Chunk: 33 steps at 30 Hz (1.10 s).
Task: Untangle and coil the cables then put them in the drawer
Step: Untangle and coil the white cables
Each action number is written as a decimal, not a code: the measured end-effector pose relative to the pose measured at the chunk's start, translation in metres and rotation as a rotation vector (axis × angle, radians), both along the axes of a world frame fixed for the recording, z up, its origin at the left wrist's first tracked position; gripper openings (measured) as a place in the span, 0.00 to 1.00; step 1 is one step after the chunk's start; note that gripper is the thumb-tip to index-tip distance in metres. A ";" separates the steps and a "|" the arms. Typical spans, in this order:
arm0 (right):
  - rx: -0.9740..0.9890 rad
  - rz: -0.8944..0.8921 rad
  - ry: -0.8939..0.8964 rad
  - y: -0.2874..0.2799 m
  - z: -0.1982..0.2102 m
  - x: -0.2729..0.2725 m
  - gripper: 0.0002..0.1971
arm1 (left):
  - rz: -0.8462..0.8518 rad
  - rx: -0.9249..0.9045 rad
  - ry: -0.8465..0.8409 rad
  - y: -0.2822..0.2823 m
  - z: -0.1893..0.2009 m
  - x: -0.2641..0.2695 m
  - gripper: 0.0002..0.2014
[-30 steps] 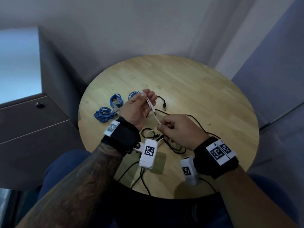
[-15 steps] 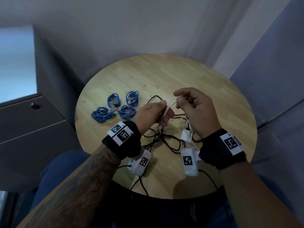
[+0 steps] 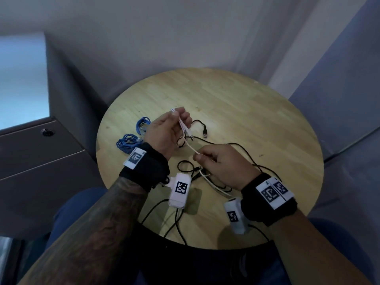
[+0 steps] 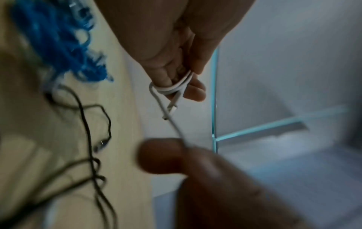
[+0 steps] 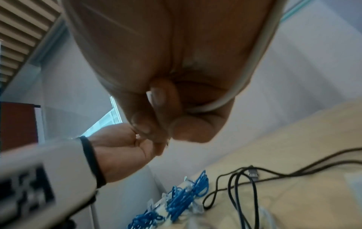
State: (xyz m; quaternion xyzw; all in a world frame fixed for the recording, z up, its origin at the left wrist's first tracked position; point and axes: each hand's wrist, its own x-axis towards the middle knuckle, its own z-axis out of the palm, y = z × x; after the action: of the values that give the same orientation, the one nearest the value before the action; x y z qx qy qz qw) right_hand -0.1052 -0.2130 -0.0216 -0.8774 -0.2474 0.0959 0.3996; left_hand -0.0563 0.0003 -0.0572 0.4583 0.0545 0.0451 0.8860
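My left hand (image 3: 168,130) is raised over the round wooden table (image 3: 257,120) and holds several turns of a thin white cable (image 3: 185,130) wound round its fingers (image 4: 172,82). The white cable (image 4: 172,122) runs down to my right hand (image 3: 218,163), which pinches the strand between thumb and fingertips. In the right wrist view the white cable (image 5: 260,58) crosses my palm. A loose black cable (image 3: 236,144) with a USB plug (image 3: 204,133) sprawls on the table under both hands. Coiled blue cables (image 3: 128,140) lie left of my left wrist.
A grey cabinet with closed drawer fronts and a round lock (image 3: 47,132) stands left of the table. Black leads (image 3: 176,219) from the wrist cameras hang over the table's near edge. Walls close in behind and to the right.
Half a second ago both hands met near the table's middle. Now my left hand has lifted up and left with the white coil, and my right has dropped back toward me along the strand.
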 end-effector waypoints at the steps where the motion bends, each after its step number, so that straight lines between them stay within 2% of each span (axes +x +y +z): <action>1: 0.019 -0.011 -0.018 -0.003 0.004 -0.001 0.13 | 0.008 0.129 -0.024 -0.004 0.003 -0.002 0.14; 3: 0.084 -0.064 -0.063 -0.009 0.013 -0.002 0.11 | -0.017 0.405 -0.072 -0.017 0.008 -0.009 0.12; 6: 0.165 -0.195 -0.204 -0.018 0.026 0.002 0.06 | -0.175 0.716 -0.154 -0.030 0.015 -0.019 0.12; 8: 0.206 -0.267 -0.310 -0.024 0.029 0.007 0.03 | -0.317 0.829 -0.178 -0.036 0.016 -0.024 0.18; 10: 0.258 -0.297 -0.354 -0.030 0.026 0.015 0.02 | -0.419 0.816 -0.131 -0.043 0.018 -0.028 0.20; 12: 0.307 -0.315 -0.346 -0.032 0.018 0.021 0.03 | -0.503 0.623 -0.060 -0.046 0.019 -0.029 0.18; 16: 0.316 -0.298 -0.183 -0.023 -0.001 0.024 0.09 | -0.601 -0.081 0.097 -0.029 0.024 -0.019 0.15; 18: 0.225 -0.208 -0.080 -0.010 -0.012 0.021 0.11 | -0.521 -0.379 0.118 -0.018 0.021 -0.012 0.10; 20: 0.118 -0.123 -0.039 0.002 -0.020 0.017 0.10 | -0.375 -0.434 0.105 -0.010 0.013 -0.006 0.10; 22: 0.065 -0.045 0.005 0.009 -0.019 0.011 0.14 | -0.229 -0.326 0.091 -0.004 0.004 -0.003 0.11; 25: 0.098 0.033 0.047 0.009 -0.008 0.001 0.18 | -0.032 -0.133 0.072 -0.004 0.000 -0.001 0.13; 28: 0.184 -0.014 -0.012 0.002 0.008 -0.006 0.18 | 0.090 0.446 -0.007 -0.011 0.009 -0.006 0.10; 30: 0.277 -0.120 -0.055 -0.006 0.019 -0.003 0.13 | -0.032 0.702 -0.056 -0.017 0.017 -0.012 0.10; 33: 0.345 -0.277 -0.149 -0.021 0.026 0.007 0.08 | -0.388 0.697 -0.050 -0.027 0.021 -0.019 0.18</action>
State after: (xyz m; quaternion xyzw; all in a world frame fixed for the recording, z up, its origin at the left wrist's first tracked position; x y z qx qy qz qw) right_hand -0.0987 -0.2342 0.0045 -0.8265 -0.1664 -0.0687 0.5334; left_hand -0.0756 -0.0266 -0.0359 0.7319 -0.0733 -0.0961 0.6706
